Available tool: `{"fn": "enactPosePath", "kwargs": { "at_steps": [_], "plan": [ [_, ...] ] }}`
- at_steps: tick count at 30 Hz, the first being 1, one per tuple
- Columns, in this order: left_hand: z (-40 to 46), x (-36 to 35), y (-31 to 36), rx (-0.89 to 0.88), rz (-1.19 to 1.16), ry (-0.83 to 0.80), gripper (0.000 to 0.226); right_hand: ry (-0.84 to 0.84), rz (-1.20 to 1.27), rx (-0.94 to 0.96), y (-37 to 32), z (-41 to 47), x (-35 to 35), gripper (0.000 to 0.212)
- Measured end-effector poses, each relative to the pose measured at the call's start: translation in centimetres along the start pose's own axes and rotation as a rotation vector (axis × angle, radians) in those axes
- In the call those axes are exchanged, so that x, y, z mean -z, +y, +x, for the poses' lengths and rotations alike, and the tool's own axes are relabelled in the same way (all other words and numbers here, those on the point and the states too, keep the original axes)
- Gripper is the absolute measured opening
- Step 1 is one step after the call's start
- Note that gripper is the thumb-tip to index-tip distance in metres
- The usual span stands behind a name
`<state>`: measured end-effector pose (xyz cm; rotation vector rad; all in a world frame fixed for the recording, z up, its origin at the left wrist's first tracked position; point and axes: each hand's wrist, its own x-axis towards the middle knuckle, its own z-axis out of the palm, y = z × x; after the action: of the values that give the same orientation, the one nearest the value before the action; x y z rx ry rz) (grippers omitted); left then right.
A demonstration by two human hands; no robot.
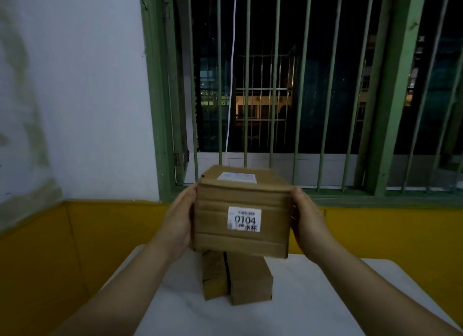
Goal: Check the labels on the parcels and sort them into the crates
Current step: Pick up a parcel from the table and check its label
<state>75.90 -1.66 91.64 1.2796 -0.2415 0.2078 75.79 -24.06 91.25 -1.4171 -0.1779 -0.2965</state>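
I hold a brown cardboard parcel (220, 210) up in front of me, above the table. A white label (244, 218) on its near face reads 0104; a second white label (237, 177) lies on its top. My left hand (179, 219) grips the parcel's left side and my right hand (307, 216) grips its right side, thumbs at the upper edge. Below it, two more brown parcels (238, 278) lie side by side on the white table (313, 298). No crate is in view.
A barred green window (300, 85) fills the wall ahead, dark outside. The lower wall (62, 235) is yellow, the upper wall white. A thin white cord (233, 59) hangs down in the window.
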Motion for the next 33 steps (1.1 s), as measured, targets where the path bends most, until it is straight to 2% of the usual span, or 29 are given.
{"fn": "enactPosePath", "kwargs": {
  "at_steps": [5, 15, 19, 23, 28, 33],
  "plan": [
    [0.04, 0.34, -0.67, 0.005, 0.186, 0.035, 0.022, -0.041, -0.103, 0.0, -0.08, -0.39, -0.19, 0.015],
    [-0.08, 0.25, -0.64, 0.006, 0.206, 0.036, 0.02, -0.028, -0.13, 0.001, -0.35, -0.43, -0.4, 0.014],
    [0.01, 0.02, -0.55, 0.071, 0.105, 0.081, 0.039, 0.056, -0.119, -0.088, -0.24, -0.3, -0.56, 0.033],
    [-0.06, -0.09, -0.37, 0.047, 0.099, 0.046, 0.034, 0.123, -0.043, -0.164, -0.04, -0.24, -0.42, 0.05],
    [-0.1, 0.14, -0.32, 0.056, 0.07, 0.028, 0.028, 0.109, -0.093, -0.075, 0.17, 0.11, -0.08, 0.029],
    [-0.12, 0.45, -0.17, 0.049, 0.043, 0.055, 0.032, 0.106, -0.006, -0.08, -0.24, -0.07, 0.18, 0.025]
  ]
}}
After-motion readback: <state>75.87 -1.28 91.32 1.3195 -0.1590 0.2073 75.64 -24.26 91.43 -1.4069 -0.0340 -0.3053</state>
